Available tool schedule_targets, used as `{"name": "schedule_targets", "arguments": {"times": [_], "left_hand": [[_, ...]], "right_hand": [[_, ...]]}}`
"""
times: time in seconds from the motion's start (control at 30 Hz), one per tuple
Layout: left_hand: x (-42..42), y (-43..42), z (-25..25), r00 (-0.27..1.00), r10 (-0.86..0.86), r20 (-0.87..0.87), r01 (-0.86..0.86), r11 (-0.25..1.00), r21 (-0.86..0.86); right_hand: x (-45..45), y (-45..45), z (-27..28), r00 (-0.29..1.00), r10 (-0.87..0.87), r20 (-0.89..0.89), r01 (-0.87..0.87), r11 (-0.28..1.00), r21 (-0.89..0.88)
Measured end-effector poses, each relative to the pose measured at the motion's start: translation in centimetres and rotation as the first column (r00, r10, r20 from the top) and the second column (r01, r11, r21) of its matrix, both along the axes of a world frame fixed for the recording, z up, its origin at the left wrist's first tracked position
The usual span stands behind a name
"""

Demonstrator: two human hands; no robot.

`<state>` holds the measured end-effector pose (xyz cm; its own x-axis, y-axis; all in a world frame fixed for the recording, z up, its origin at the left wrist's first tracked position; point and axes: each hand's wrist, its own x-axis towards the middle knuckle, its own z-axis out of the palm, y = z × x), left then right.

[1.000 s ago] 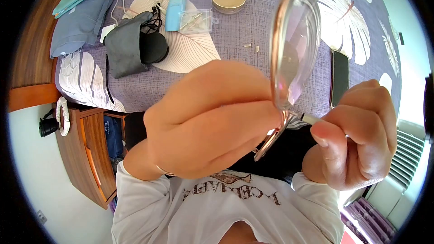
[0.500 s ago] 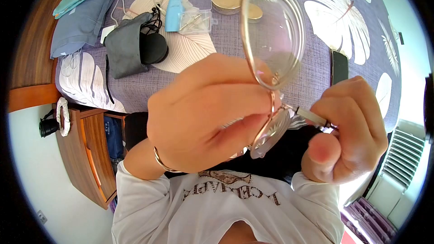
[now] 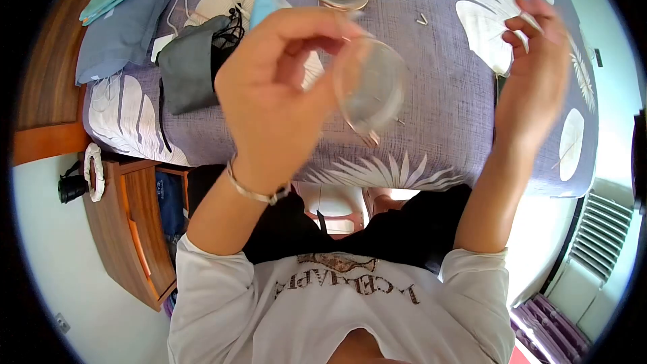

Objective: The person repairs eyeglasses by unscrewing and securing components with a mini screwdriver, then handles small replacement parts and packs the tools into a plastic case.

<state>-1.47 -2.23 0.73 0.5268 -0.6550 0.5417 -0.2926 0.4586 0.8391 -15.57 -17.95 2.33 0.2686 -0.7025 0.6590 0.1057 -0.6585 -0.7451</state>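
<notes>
My left hand (image 3: 283,81) pinches a pair of thin metal-rimmed eyeglasses (image 3: 375,87) in front of my chest, above the bed. One lens faces me beside my thumb, and the other lens is farther off near the top edge; both are slightly blurred. My right hand (image 3: 536,71) is raised at the right over the bedspread, its fingers loosely bent and apart. Nothing shows in it. Behind its wrist, a dark phone (image 3: 500,86) is mostly hidden. Small pale pieces (image 3: 422,19) lie on the bedspread between my hands.
A grey drawstring pouch (image 3: 189,71) and a blue bottle with an orange cap (image 3: 266,1) lie at the left of the bed (image 3: 445,128). Folded clothes (image 3: 131,23) are stacked at the far left corner. A wooden cabinet (image 3: 121,229) stands at lower left.
My right hand has moved up and away from the glasses, and the small screwdriver it held no longer shows. My left hand has turned and lifted the glasses away from my body.
</notes>
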Motion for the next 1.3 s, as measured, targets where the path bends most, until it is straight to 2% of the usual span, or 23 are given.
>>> {"name": "schedule_targets", "arguments": {"times": [0.03,0.07,0.1,0.13,0.2,0.23,0.3,0.33,0.4,0.5,0.53,0.6,0.67,0.73,0.8,0.87,0.9,0.93,1.03,1.13,1.3], "left_hand": [[0.8,-0.6,-0.8,1.000,0.001,0.002,-0.001,1.000,-0.006],[1.6,-1.0,-1.5,0.996,0.018,-0.088,-0.024,0.998,-0.062],[2.1,-1.0,-2.0,0.983,0.030,-0.179,-0.050,0.993,-0.111],[2.4,-0.8,-1.8,0.983,0.028,-0.180,-0.048,0.993,-0.108],[3.1,-0.6,-1.1,0.969,0.033,-0.243,-0.085,0.975,-0.205],[3.3,-0.4,-0.9,0.971,0.049,-0.235,-0.098,0.975,-0.199],[3.2,-0.2,-1.0,0.974,0.026,-0.224,-0.073,0.976,-0.205],[3.2,-0.1,-0.9,0.978,0.003,-0.208,-0.049,0.976,-0.214],[2.9,0.0,-0.9,0.981,-0.023,-0.192,-0.019,0.976,-0.216],[2.6,0.0,-0.9,0.983,-0.075,-0.166,0.037,0.974,-0.223],[2.5,0.0,-0.8,0.983,-0.100,-0.155,0.064,0.972,-0.225],[2.2,0.2,-0.6,0.982,-0.119,-0.146,0.082,0.968,-0.238],[1.7,0.4,-0.1,0.991,-0.105,-0.088,0.089,0.982,-0.165],[1.1,0.3,0.5,0.997,-0.071,-0.043,0.062,0.984,-0.169],[0.4,0.5,1.0,0.991,-0.120,0.053,0.127,0.978,-0.165],[0.0,0.8,1.4,0.989,-0.120,0.084,0.132,0.980,-0.151],[0.0,1.0,1.9,0.976,-0.133,0.173,0.158,0.978,-0.139],[-0.2,1.2,2.0,0.971,-0.146,0.188,0.172,0.976,-0.130],[-0.6,1.6,2.3,0.950,-0.194,0.243,0.227,0.967,-0.116],[-1.3,2.1,3.0,0.959,-0.187,0.213,0.214,0.971,-0.108],[-1.8,2.7,3.8,0.950,-0.089,0.299,0.085,0.996,0.026]], "right_hand": [[-0.2,-0.8,-1.2,0.968,-0.134,-0.211,0.141,0.990,0.018],[-0.7,-1.7,-2.3,0.892,-0.079,-0.445,0.158,0.977,0.143],[-0.9,-2.1,-3.6,0.875,0.111,-0.472,0.001,0.973,0.231],[-0.7,-1.9,-4.4,0.821,0.311,-0.479,-0.156,0.929,0.336],[-1.2,-0.9,-5.1,0.648,0.526,-0.550,-0.307,0.842,0.443],[-1.1,-0.3,-5.0,0.647,0.525,-0.552,-0.304,0.842,0.445],[-0.9,0.8,-4.8,0.279,0.573,-0.771,-0.310,0.813,0.492],[-0.9,1.4,-5.2,0.278,0.573,-0.771,-0.311,0.813,0.492],[-0.9,2.6,-6.9,0.234,0.278,-0.932,-0.414,0.895,0.163],[-0.3,2.8,-7.8,0.177,0.284,-0.942,-0.436,0.881,0.183],[-0.3,2.6,-7.4,0.178,0.282,-0.943,-0.441,0.880,0.180],[-0.6,2.3,-5.8,0.341,0.550,-0.762,-0.377,0.823,0.425],[-0.3,3.3,-0.4,0.568,0.553,-0.609,-0.271,0.825,0.496],[-1.0,4.7,2.3,0.790,0.454,-0.412,-0.356,0.887,0.294],[-1.3,5.4,3.7,0.852,0.395,-0.344,-0.453,0.886,-0.103],[-1.9,6.3,4.3,0.861,0.397,-0.317,-0.451,0.884,-0.119],[-2.2,6.6,4.6,0.866,0.397,-0.304,-0.450,0.884,-0.125],[-2.4,6.9,4.8,0.870,0.398,-0.292,-0.448,0.884,-0.131],[-2.6,7.4,5.2,0.867,0.381,-0.321,-0.447,0.879,-0.165],[-2.5,7.7,5.2,0.872,0.399,-0.283,-0.457,0.871,-0.180],[-2.8,7.4,5.6,0.835,0.484,-0.260,-0.529,0.837,-0.141]]}}
